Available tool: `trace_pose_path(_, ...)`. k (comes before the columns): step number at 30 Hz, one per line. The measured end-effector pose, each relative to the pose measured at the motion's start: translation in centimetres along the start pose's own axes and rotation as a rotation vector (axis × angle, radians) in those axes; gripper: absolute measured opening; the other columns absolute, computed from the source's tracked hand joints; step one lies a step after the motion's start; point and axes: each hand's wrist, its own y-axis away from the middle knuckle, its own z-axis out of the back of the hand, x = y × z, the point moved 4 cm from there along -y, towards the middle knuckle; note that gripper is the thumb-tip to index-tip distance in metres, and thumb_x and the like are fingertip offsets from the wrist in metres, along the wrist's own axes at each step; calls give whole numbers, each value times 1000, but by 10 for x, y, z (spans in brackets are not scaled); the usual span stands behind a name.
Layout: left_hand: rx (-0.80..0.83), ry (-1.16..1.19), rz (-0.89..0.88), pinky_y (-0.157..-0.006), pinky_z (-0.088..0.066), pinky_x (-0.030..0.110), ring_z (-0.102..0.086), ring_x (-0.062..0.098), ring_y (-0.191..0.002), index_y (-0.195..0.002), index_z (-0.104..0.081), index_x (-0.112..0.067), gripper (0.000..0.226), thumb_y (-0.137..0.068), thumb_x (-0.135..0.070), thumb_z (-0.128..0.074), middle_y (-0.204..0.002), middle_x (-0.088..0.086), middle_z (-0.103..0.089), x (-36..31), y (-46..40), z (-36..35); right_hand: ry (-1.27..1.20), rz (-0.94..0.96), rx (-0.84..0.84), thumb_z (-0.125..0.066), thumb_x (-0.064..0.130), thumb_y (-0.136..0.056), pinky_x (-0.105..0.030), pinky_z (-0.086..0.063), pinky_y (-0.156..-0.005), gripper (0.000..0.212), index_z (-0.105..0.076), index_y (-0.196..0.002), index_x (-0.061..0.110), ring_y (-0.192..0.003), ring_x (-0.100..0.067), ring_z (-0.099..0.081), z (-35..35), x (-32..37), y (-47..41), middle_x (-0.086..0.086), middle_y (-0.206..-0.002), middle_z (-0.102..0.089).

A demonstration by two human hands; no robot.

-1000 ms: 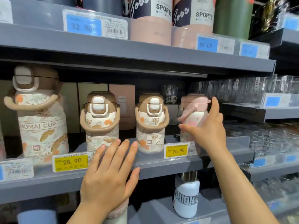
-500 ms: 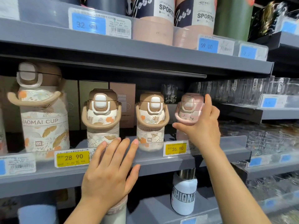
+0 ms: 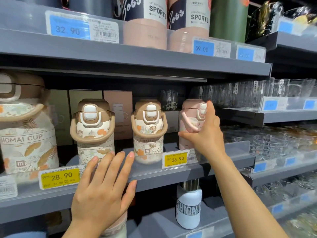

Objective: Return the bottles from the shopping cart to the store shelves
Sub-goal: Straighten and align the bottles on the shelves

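Note:
A small pink bottle (image 3: 189, 117) with a pink strap stands at the right end of the middle grey shelf (image 3: 154, 179). My right hand (image 3: 205, 134) grips it, thumb low on its front and fingers up by the white lid button, which faces right. My left hand (image 3: 103, 186) lies flat against the shelf's front edge with fingers spread, holding nothing. Two brown-lidded floral bottles (image 3: 93, 131) (image 3: 148, 129) stand to the left of the pink one, and a large floral bottle (image 3: 25, 134) stands at the far left. The shopping cart is out of view.
Cardboard boxes (image 3: 118, 109) stand behind the bottles. Tall pink sports bottles (image 3: 145, 23) fill the shelf above. A white bottle (image 3: 188, 206) stands on the shelf below. Clear glasses (image 3: 274, 140) crowd the shelves to the right. Yellow price tags (image 3: 177, 159) hang on the shelf edge.
My right hand has turned the pink bottle on the shelf, so its lid button now faces right. The left hand has stayed on the shelf edge.

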Motion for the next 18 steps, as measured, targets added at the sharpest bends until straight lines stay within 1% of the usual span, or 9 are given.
trace_pose_path(3,0,-8,-11,-98,-39,50,-54,31,-113,-138,-50,-8,54,-94,-39,-42,-123,14,-64,0,0,0,-49,7,22,-86,33,-67,-35,-38,-83,117,-4,-149,35,-116,-28,-48,5,-9,-5,-7,-138,-35)
trace_pose_path(7,-6,-7,-17,-98,-38,49,-53,31,-113,-136,-52,-7,54,-93,-38,-43,-122,15,-64,0,-1,1,-30,-15,-18,-87,33,-66,-38,-39,-83,116,-6,-150,35,-115,-29,-47,20,-28,-13,-8,-139,-34)
trace_pose_path(11,0,-13,-14,-97,-38,49,-53,31,-113,-137,-51,-7,54,-93,-38,-43,-122,15,-64,0,-1,1,33,-46,-94,-87,35,-65,-35,-37,-78,118,-6,-150,35,-112,-33,-50,30,-47,-19,-12,-137,-34)
trace_pose_path(15,9,-15,-14,-97,-38,50,-53,32,-113,-137,-51,-7,54,-93,-38,-43,-122,16,-64,0,-1,1,42,-49,-95,-87,36,-65,-34,-38,-77,118,-6,-151,34,-109,-33,-51,28,-51,-21,-12,-136,-34)
trace_pose_path(18,27,-9,-8,-98,-39,50,-53,32,-114,-137,-51,-7,54,-95,-38,-41,-124,16,-63,1,-1,2,37,-54,-91,-87,34,-66,-35,-37,-77,118,-6,-151,32,-110,-33,-50,28,-52,-22,-12,-136,-34)
